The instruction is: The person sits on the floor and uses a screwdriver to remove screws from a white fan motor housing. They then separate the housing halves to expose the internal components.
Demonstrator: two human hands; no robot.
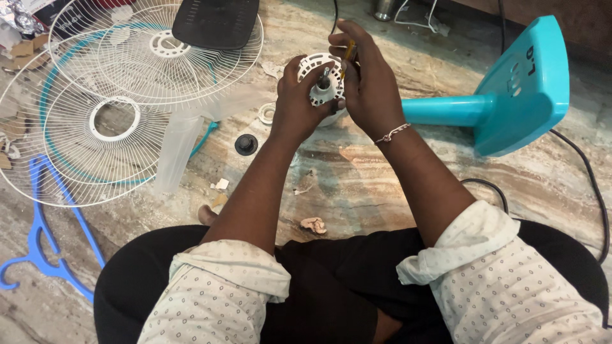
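I sit on a marbled stone floor with a white fan motor housing (317, 78) held up in front of me, its metal shaft pointing at me. My left hand (296, 105) grips the housing from the left and below. Over its right side, my right hand (366, 79) holds a thin yellow-handled tool (349, 54) against the housing. The motor sits on a turquoise fan stand (446, 109) lying on its side, whose square base (526, 83) is at the right.
Two white wire fan guards (95, 127) (159, 48) lie at the left, with a translucent fan blade (172, 150) and a black panel (213, 22). A black round cap (246, 144), a white ring (266, 114), a blue hanger (44, 248), a black cable (596, 191) and paper scraps lie about.
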